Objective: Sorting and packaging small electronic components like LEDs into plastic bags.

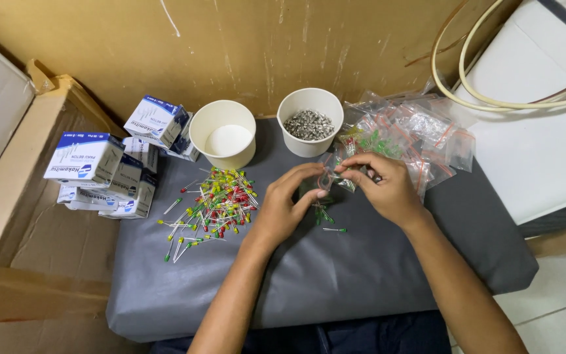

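Above the grey desk [309,275], the left hand [283,206] and right hand [384,187] are together pinching a small clear bag [327,178] holding green LEDs. Many filled bags [414,134] are lying right; a mixed LED pile [214,203] is waiting left.

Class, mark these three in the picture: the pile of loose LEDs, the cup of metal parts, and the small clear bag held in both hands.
Pile of loose LEDs [221,196]: head view, middle of the heap.
Cup of metal parts [309,143]: head view, front wall.
Small clear bag [327,178]: head view, plastic between the fingertips.
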